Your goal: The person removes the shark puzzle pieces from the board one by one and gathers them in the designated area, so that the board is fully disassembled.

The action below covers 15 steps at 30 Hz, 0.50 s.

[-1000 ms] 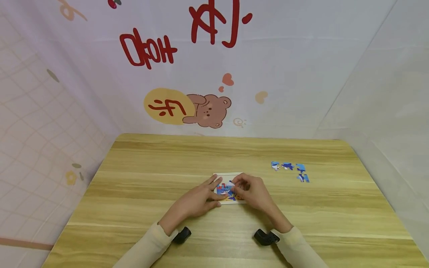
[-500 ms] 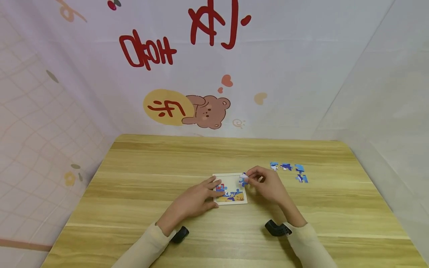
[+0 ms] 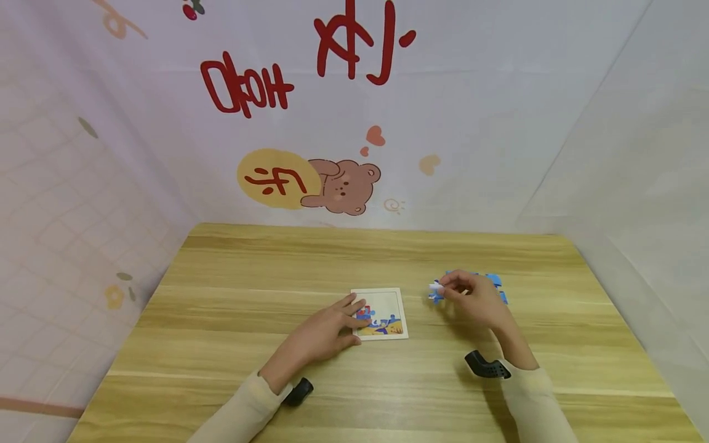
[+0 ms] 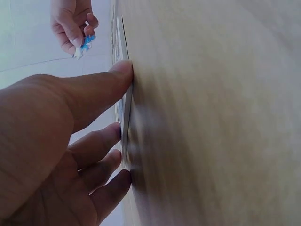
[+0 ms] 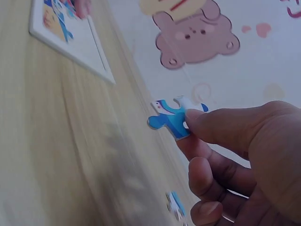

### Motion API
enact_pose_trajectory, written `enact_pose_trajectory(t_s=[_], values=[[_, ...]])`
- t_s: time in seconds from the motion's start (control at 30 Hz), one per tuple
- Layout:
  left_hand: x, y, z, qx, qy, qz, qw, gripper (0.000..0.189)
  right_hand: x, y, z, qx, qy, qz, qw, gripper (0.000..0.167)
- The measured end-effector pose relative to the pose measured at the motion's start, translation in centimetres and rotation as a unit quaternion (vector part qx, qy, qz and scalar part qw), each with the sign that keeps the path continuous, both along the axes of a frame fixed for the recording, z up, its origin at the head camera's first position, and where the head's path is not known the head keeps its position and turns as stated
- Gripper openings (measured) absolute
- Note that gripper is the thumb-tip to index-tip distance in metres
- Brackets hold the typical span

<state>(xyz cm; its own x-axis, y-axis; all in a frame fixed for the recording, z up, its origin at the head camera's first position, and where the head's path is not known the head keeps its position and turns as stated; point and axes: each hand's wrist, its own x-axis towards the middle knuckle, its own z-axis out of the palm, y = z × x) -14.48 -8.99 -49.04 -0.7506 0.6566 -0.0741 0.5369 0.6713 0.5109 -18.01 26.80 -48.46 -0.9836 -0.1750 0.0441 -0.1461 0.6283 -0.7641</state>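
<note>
My right hand (image 3: pixel 475 299) pinches a blue and white jigsaw piece (image 5: pixel 170 118) between thumb and fingers, raised over the table to the right of the puzzle board. That board is a small white-framed jigsaw tray (image 3: pixel 382 298), with joined pieces (image 3: pixel 390 326) along its lower part and bare backing above. On the tray's left side rests my left hand (image 3: pixel 321 332), its fingers spread over the frame and its thumb at the near edge. The left wrist view shows the thumb (image 4: pixel 123 70) against the tray's rim.
Several loose jigsaw pieces (image 3: pixel 494 280) lie on the wooden table (image 3: pixel 277 258) behind and beside my right hand, which partly hides them. A white printed cloth wall (image 3: pixel 471 123) rises at the table's back edge.
My right hand has carried the jigsaw piece from over the tray to the right, near the loose pieces. The tray's upper area is now uncovered. My left hand stays on the tray.
</note>
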Motion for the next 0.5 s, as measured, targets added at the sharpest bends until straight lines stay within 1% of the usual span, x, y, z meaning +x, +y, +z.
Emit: enact_pose_trajectory(t_s=[0.13, 0.33, 0.5], values=[[0.0, 0.1, -0.3, 0.005, -0.001, 0.002, 1.0000, 0.044, -0.2, 2.1, -0.5, 0.014, -0.007, -0.014, 0.9998, 0.017], [0.0, 0.1, -0.4, 0.017, -0.008, 0.005, 0.9998, 0.044, -0.1, 4.6, -0.1, 0.022, -0.014, -0.040, 0.9988, 0.022], [0.0, 0.1, -0.4, 0.015, -0.007, 0.008, 0.9998, 0.044, 0.1, 6.4, 0.0, 0.027, -0.016, -0.058, 0.9978, 0.024]])
